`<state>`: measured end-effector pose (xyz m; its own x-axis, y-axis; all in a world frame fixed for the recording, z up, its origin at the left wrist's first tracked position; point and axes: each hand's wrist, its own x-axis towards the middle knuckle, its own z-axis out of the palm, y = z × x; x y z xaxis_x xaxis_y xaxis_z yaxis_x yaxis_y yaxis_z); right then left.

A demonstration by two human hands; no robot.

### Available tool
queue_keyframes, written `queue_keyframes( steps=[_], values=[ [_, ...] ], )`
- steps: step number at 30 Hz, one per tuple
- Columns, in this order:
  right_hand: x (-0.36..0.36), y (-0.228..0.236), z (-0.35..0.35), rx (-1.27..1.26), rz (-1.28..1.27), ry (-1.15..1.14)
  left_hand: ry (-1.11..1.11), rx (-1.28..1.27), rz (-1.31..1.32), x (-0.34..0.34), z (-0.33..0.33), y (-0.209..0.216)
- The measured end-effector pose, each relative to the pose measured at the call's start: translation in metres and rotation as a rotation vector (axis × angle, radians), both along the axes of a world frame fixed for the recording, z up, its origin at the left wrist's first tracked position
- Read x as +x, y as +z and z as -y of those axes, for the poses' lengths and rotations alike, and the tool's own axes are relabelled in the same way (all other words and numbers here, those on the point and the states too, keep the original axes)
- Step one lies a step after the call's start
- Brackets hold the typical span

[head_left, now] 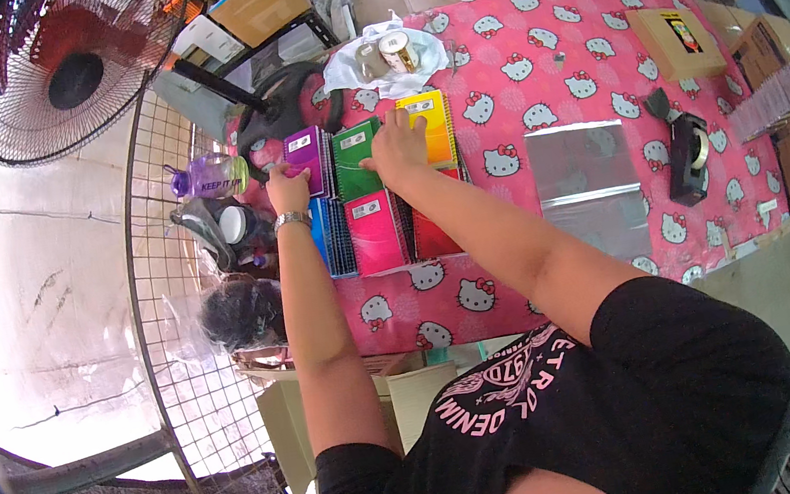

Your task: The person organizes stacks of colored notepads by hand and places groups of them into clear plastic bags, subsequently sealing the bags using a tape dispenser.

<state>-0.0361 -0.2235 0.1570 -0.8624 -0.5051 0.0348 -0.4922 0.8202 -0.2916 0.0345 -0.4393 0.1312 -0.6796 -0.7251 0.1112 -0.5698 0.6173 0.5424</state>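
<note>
Spiral notebooks lie in stacks in two rows on the table. My left hand [289, 189] is at the lower left corner of the purple notebook [304, 146], with the thumb on its cover and the fingers curled at its left edge. My right hand [398, 145] lies with spread fingers across the green notebook [356, 174] and the edge of the yellow notebook [440, 134], the thumb on the green cover. In the near row are a blue notebook [320, 237], a pink notebook [375, 235] and a red notebook [434, 236], partly hidden by my forearms.
On the pink patterned tablecloth [482, 293] lie clear plastic sleeves [589, 189], a black tape dispenser [689, 160] and a cardboard box [676, 43]. A purple-lidded bottle [213, 176] and a fan [76, 80] stand left. A white plastic bag [354, 66] sits behind the notebooks.
</note>
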Motion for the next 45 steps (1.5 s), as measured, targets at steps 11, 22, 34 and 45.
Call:
queue_keyframes(
  steps=[11,22,34,45],
  values=[
    [-0.042,-0.010,-0.034,-0.990,0.220,-0.074,0.081,-0.237,0.088,-0.010,-0.023,0.028],
    [-0.064,-0.006,-0.075,-0.693,0.352,-0.251,-0.111,0.704,-0.808,0.054,-0.111,0.009],
    [0.025,-0.034,-0.160,-0.424,0.207,0.192,0.115,1.388,-0.948,0.165,-0.258,0.017],
    [0.044,0.028,-0.113,-0.591,0.593,0.553,0.086,1.618,-1.140,0.199,-0.303,0.015]
  ],
)
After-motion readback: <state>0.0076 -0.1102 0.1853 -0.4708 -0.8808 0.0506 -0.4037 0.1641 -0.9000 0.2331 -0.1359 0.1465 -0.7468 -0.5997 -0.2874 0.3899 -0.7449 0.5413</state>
